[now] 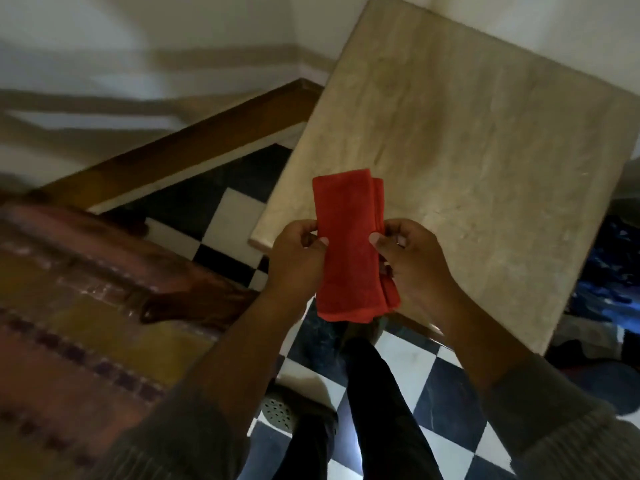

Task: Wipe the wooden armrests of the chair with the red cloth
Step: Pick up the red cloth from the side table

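A folded red cloth (349,247) hangs upright between my two hands in the middle of the head view, over the near edge of a stone table. My left hand (299,258) pinches its left edge and my right hand (412,261) pinches its right edge. To the left lies a dark wooden armrest (114,268) of the chair, blurred, ending in a rounded tip near my left forearm. The chair's patterned seat cushion (79,348) fills the lower left. Both hands are apart from the armrest.
A beige stone tabletop (467,150) stands ahead and right. Below is a black-and-white checkered floor (440,386) with my dark trouser legs (381,410). A wooden skirting board (194,143) runs along the white wall at the back left. Dark blue fabric (613,271) lies at the right edge.
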`<state>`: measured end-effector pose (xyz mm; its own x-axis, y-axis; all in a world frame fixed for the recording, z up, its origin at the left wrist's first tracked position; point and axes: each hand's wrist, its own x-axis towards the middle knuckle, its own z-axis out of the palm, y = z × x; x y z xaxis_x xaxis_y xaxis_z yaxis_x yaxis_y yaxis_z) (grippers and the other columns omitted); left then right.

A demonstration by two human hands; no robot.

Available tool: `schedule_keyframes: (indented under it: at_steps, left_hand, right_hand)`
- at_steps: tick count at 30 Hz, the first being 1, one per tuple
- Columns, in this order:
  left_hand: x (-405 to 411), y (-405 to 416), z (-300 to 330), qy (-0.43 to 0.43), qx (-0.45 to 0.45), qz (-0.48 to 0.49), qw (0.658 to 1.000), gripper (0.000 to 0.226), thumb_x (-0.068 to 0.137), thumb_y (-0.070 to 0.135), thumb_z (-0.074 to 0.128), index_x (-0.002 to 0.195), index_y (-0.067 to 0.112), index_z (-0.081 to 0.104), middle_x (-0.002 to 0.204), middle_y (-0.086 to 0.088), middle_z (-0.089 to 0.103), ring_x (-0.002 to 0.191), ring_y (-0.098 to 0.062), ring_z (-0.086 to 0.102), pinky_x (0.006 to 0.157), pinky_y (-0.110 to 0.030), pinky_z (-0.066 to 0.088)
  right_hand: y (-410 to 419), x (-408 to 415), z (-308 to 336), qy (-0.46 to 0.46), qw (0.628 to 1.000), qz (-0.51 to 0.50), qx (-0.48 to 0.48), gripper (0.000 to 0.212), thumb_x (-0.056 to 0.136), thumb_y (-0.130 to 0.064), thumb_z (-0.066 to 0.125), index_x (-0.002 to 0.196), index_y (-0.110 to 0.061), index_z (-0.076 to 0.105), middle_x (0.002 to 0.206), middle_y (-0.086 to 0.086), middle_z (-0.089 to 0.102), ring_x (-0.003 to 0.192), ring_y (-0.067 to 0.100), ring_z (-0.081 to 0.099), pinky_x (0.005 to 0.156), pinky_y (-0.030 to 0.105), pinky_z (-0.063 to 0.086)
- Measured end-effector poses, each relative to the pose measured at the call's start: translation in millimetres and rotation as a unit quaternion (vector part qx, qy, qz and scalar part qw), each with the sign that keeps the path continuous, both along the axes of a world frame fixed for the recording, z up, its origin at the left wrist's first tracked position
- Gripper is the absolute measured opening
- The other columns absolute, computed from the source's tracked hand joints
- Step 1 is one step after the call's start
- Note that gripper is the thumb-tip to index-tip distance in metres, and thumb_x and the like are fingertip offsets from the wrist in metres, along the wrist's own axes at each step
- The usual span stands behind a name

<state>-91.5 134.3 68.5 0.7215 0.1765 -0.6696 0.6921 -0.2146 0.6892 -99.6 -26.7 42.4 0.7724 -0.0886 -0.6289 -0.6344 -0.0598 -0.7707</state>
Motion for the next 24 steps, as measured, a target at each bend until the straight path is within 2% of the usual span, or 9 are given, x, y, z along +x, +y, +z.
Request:
schedule_keyframes:
  at_steps: [3,5,9,11,13,15,18,21,24]
  left_hand:
    - [-30,45,27,-0.023,0.014,0.044,0.999,0.02,0.1,0.016,0.05,0.11,0.032,0.056,0.11,0.001,0.066,0.098,-0.017,0.065,0.082,-0.037,0.057]
    - [-58,79,44,-0.041,0.028,0.083,0.995,0.02,0.1,0.015,0.05,0.111,0.031,0.056,0.111,0.003,0.066,0.101,-0.014,0.064,0.087,-0.036,0.056]
    - [-111,151,64,-0.087,0.066,0.178,0.978,0.023,0.099,0.012,0.052,0.114,0.028,0.058,0.108,0.005,0.065,0.097,-0.01,0.063,0.077,-0.024,0.051]
    - [-128,175,63,-0.088,0.075,0.222,0.968,0.024,0.099,0.011,0.052,0.115,0.027,0.059,0.108,0.003,0.066,0.094,-0.013,0.063,0.076,-0.026,0.05]
    - [-142,197,63,-0.084,0.074,0.271,0.956,0.025,0.099,0.012,0.051,0.119,0.025,0.059,0.113,-0.006,0.067,0.097,-0.022,0.063,0.079,-0.034,0.05]
    - [-150,219,58,-0.084,0.074,0.306,0.945,0.03,0.1,0.011,0.05,0.128,0.017,0.058,0.117,-0.009,0.065,0.102,-0.026,0.061,0.078,-0.034,0.047]
    - [-144,243,48,-0.093,0.084,0.312,0.942,0.034,0.101,0.013,0.049,0.134,0.015,0.054,0.119,-0.008,0.063,0.106,-0.03,0.062,0.08,-0.034,0.048]
    - [-131,260,30,-0.102,0.061,0.338,0.934,0.033,0.1,0.012,0.051,0.132,0.015,0.056,0.118,-0.012,0.067,0.107,-0.035,0.064,0.087,-0.044,0.053]
    - [-121,266,12,-0.102,0.046,0.353,0.929,0.033,0.095,0.015,0.054,0.128,0.015,0.059,0.108,-0.01,0.068,0.103,-0.035,0.065,0.091,-0.056,0.054]
  right_hand:
    - [49,-6,27,-0.018,0.997,0.076,0.011,0.012,0.096,-0.017,0.063,0.107,-0.015,0.065,0.098,0.005,0.071,0.077,0.01,0.073,0.062,0.02,0.055]
    - [87,-15,44,-0.025,0.991,0.13,0.022,0.016,0.097,-0.017,0.061,0.112,-0.013,0.065,0.101,0.007,0.072,0.082,0.013,0.074,0.064,0.021,0.057]
    - [167,-36,71,-0.058,0.969,0.238,0.017,0.02,0.097,-0.018,0.06,0.115,-0.012,0.065,0.102,0.007,0.072,0.081,0.01,0.073,0.064,0.018,0.057]
    - [195,-42,78,-0.079,0.957,0.277,-0.004,0.019,0.097,-0.022,0.06,0.115,-0.016,0.065,0.1,0.001,0.072,0.081,0.006,0.071,0.064,0.016,0.056]
    - [223,-47,79,-0.108,0.939,0.326,-0.035,0.02,0.097,-0.027,0.059,0.115,-0.021,0.065,0.101,-0.005,0.071,0.084,0.006,0.071,0.073,0.025,0.06]
    - [252,-49,78,-0.134,0.92,0.362,-0.064,0.022,0.098,-0.032,0.058,0.118,-0.024,0.065,0.104,-0.008,0.07,0.091,0.008,0.069,0.083,0.033,0.058]
    - [283,-39,77,-0.168,0.905,0.381,-0.088,0.028,0.099,-0.034,0.056,0.124,-0.024,0.064,0.11,-0.008,0.069,0.098,0.007,0.066,0.088,0.034,0.056]
    - [306,-22,70,-0.197,0.897,0.374,-0.13,0.033,0.099,-0.03,0.056,0.13,-0.019,0.061,0.12,-0.004,0.064,0.105,0.01,0.06,0.085,0.026,0.048]
    - [321,-11,57,-0.194,0.892,0.375,-0.162,0.034,0.1,-0.029,0.055,0.131,-0.018,0.059,0.128,-0.001,0.062,0.111,0.013,0.057,0.093,0.032,0.046]
